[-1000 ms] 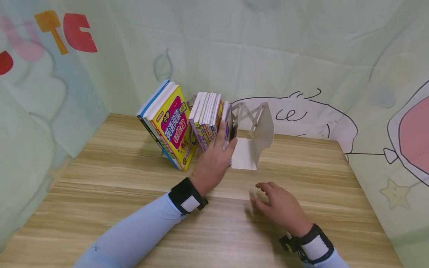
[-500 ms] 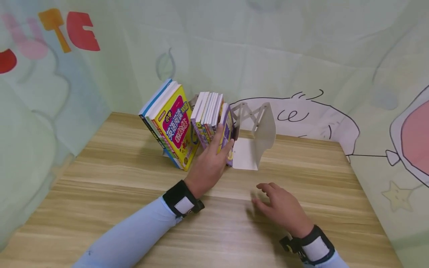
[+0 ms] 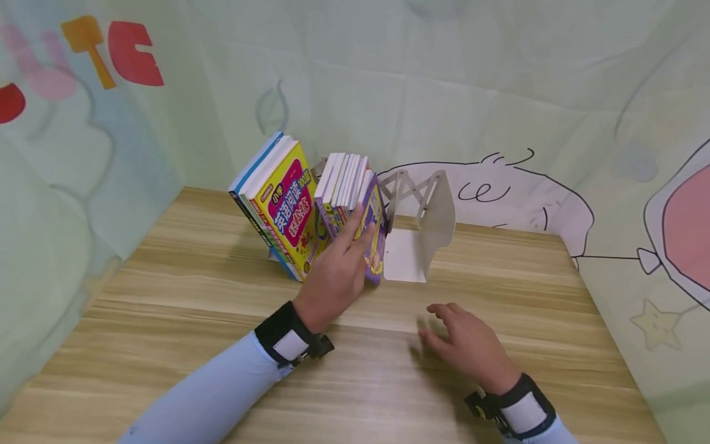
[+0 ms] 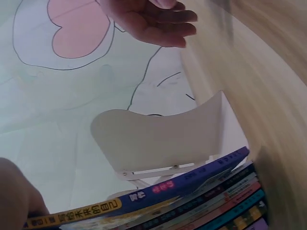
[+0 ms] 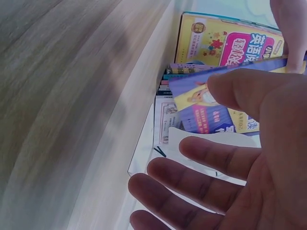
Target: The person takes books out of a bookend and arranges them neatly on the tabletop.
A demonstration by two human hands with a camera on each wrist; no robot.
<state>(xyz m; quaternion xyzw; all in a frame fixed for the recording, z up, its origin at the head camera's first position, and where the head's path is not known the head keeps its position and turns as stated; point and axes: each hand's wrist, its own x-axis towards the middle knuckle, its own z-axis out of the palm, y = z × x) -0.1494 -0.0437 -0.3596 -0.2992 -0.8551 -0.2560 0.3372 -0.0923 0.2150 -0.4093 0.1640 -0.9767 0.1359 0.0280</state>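
Observation:
In the head view my left hand (image 3: 335, 277) grips a thin purple book (image 3: 377, 237) at the right end of a row of thin books (image 3: 344, 179). The left wrist view shows this book's purple and yellow spine (image 4: 192, 184), standing slightly out from the others and at an angle to them. Part of my left hand (image 4: 19, 196) is visible at that view's left edge. My right hand (image 3: 468, 345) hovers over the table, fingers loosely bent and holding nothing. In the right wrist view its fingers (image 5: 206, 191) spread apart, partly covering the purple book (image 5: 192, 96).
A cream metal bookend rack (image 3: 438, 216) with folding cross-bars stands right of the thin books. Larger books, a yellow one (image 3: 288, 209) in front, lean at the left. The wooden table (image 3: 554, 296) meets a printed cloth backdrop (image 3: 355, 92) behind.
My left hand has moved left and toward me, drawing the purple book partly out of the row, so more of its cover shows. My right hand has barely moved.

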